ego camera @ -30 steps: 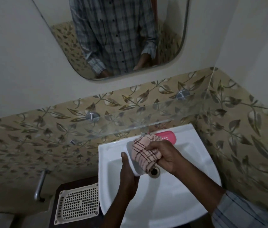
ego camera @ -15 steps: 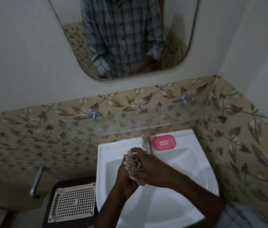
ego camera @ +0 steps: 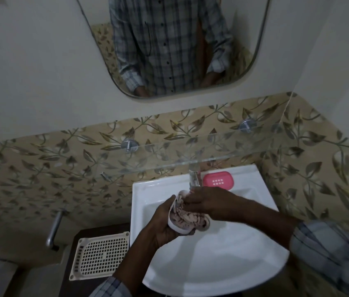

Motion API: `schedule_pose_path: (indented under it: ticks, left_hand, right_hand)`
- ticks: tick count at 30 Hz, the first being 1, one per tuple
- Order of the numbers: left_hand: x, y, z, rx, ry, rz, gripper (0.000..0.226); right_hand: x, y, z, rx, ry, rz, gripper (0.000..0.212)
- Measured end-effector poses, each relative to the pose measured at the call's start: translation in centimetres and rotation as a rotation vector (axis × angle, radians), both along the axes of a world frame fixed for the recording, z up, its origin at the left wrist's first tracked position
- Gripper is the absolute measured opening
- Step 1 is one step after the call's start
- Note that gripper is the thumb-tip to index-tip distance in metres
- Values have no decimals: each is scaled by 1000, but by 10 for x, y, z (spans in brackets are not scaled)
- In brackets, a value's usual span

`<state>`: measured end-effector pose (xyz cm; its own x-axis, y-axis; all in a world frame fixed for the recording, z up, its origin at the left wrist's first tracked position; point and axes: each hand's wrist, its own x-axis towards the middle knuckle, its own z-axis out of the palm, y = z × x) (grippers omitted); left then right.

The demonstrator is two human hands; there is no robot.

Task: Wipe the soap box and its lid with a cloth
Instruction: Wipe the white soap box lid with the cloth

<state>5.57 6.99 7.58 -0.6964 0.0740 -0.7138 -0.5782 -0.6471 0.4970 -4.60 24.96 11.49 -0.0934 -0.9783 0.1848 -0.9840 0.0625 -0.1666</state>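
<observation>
Cloth [ego camera: 188,219] mostly hides the white soap box piece [ego camera: 174,226] at frame centre; left hand [ego camera: 160,224] grips it, right hand [ego camera: 208,203] presses cloth in. Pink lid [ego camera: 218,180] on sink rim [ego camera: 148,185], dim tiled bathroom.

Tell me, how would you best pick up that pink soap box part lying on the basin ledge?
Pinch the pink soap box part across its two long edges, coming straight down from above. It lies flat on the washbasin rim beside the tap, so the side away from the tap looks freer.
</observation>
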Motion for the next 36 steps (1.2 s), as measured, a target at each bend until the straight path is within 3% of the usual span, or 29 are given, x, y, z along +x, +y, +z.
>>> schedule_pose_path:
  ticks: [2, 5, 9, 13, 15, 18, 20, 23, 25, 27, 29, 31, 33, 36]
  left_hand:
    - [-6, -7, 5, 18, 21, 13, 54]
    - [-4, -11, 6, 63, 24, -3, 48]
    - [5, -8, -6, 106, -19, -45, 41]
    - [-5, -7, -6, 13, 28, 17, 54]
    - [-6, -8, -6, -105, 40, -13, 58]
    - [0, -1, -7, -192, 17, -7, 58]
    - [1, 5, -8, -210, -4, 42, 58]
    - [-3, 11, -1, -297, -15, 76, 62]
    - [-2, 18, 3, -378, 63, 130, 63]
    - [3, 27, 4, -531, 286, 264, 58]
    - [11, 35, 1, -605, 501, 286, 68]
    - [19, 35, -11, -702, 586, 183, 78]
    - [25, 30, -14, -864, 588, 106, 75]
    - [26, 15, -17, -953, 625, 47, 72]
  right_hand:
    - [23, -12, -15, -93, 91, -59, 41]
    - [46, -15, -23, -148, -82, 62, 61]
    - [18, 3, -17, -183, -24, 261, 37]
    - [23, -11, -28, -123, 275, -78, 34]
    - [34, -21, -28, -68, 233, -174, 32]
    - [34, -20, -16, -4, 97, -61, 25]
    - [32, -16, -10, 41, -83, -80, 26]
    - [43, -21, -12, -88, -485, -336, 16]
    - [49, -27, -10, -212, -959, -567, 7]
    - [50, -34, -6, -372, -1522, -788, 14]
    - [44, -40, 2, -512, -1881, -944, 18]
    - [33, -43, 14, -604, -2070, -1012, 20]
    - [28, -42, 21, -643, -2216, -977, 19]
    - [27, -27, 24, -668, -2316, -881, 15]
